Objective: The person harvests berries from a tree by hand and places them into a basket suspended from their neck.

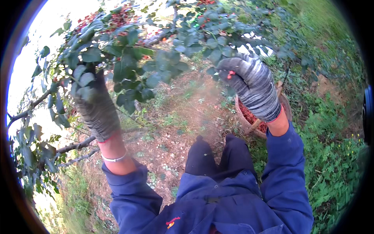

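My right hand (251,84), in a grey and white striped knit glove, has its fingers curled in. A small bit of red berries (231,74) shows at its fingertips. Below that hand stands a basket (243,122) with a wooden handle (254,125), partly hidden by my wrist, with many red berries (248,114) inside. My left hand (98,102), gloved alike and blurred, reaches up into the green leaves (128,64) of a branch. Leaves cover its fingers, so what they hold is hidden. Red berry clusters (121,19) hang above it.
Bare thorny-looking branches (77,145) cross at the left, close to my left forearm. A thicker branch (257,41) runs behind the leaves above my right hand. Green weeds (327,158) grow at the right. Dry soil with litter (166,149) lies before my knees.
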Available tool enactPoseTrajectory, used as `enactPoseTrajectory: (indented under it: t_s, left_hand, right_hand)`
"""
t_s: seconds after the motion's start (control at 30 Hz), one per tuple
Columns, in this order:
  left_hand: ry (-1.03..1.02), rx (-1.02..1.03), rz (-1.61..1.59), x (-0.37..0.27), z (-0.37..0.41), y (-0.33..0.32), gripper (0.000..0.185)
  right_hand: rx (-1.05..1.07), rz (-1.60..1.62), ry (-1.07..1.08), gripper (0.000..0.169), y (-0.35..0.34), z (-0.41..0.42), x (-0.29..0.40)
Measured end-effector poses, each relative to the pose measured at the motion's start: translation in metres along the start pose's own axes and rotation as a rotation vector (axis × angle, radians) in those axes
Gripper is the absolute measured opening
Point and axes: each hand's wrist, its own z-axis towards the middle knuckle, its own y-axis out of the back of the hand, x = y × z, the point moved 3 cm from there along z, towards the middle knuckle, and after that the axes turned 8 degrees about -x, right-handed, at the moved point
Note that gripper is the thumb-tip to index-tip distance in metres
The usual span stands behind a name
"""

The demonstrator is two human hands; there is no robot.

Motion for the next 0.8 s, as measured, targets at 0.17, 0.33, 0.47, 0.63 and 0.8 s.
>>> enactPoseTrajectory:
  t_s: [0.17,0.33,0.47,0.63,0.8]
  left_hand:
    - [0.052,-0.132,0.027,-0.01,-0.015,-0.022,0.035]
    - [-0.177,-0.181,0.677,-0.034,-0.075,-0.05,0.038]
    - [-0.499,0.275,0.853,-0.049,-0.065,-0.087,0.05]
    - [-0.339,0.159,1.341,-0.05,-0.02,-0.101,0.046]
    - [-0.361,0.244,1.247,-0.026,-0.033,-0.095,0.016]
  right_hand:
    - [-0.044,0.012,-0.278,0.017,0.006,-0.053,-0.025]
    - [0.383,-0.702,-0.436,0.033,0.003,-0.152,-0.139]
    - [0.791,-0.681,-0.721,0.041,0.013,-0.208,-0.187]
    - [0.425,-0.207,-0.495,0.026,0.004,-0.113,-0.078]
    - [0.131,0.097,-0.319,0.018,0.0,-0.04,-0.011]
